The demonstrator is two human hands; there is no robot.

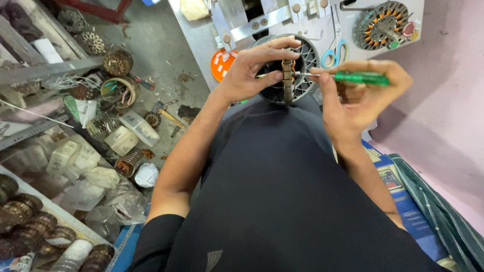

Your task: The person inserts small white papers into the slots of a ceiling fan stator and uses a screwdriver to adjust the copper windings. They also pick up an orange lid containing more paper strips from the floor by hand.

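I'm looking straight down over a dark shirt, and both hands are up in front of a round grey fan housing (304, 75) with a slotted rim. I'll take that housing as my marker for everything here.

Left hand (248, 70) sits just left of the housing, fingers curled and clamped on a small ring-shaped stator core (288, 80) seen edge-on, brown laminations stacked in a narrow band. The core is right in front of the housing's middle, thumb below it, forefinger arched over the top.

Right hand (353, 98) is just right of the housing, closed around a green-handled screwdriver (360, 77). The handle lies nearly level, and its thin metal shaft runs leftwards to meet the core; I can't tell exactly where the tip lands. The two hands are near each other, linked only by tool and core.

Behind the housing, towards its right, blue-handled scissors (335, 54) lie on the grey workbench (199, 38). Further right of that sits a wound stator (381, 24) with copper coils. Left of the housing there's an orange disc (220, 64). Well off to the left, the floor carries a scatter of cores, white plastic containers (121, 139) and a hammer (166, 115).
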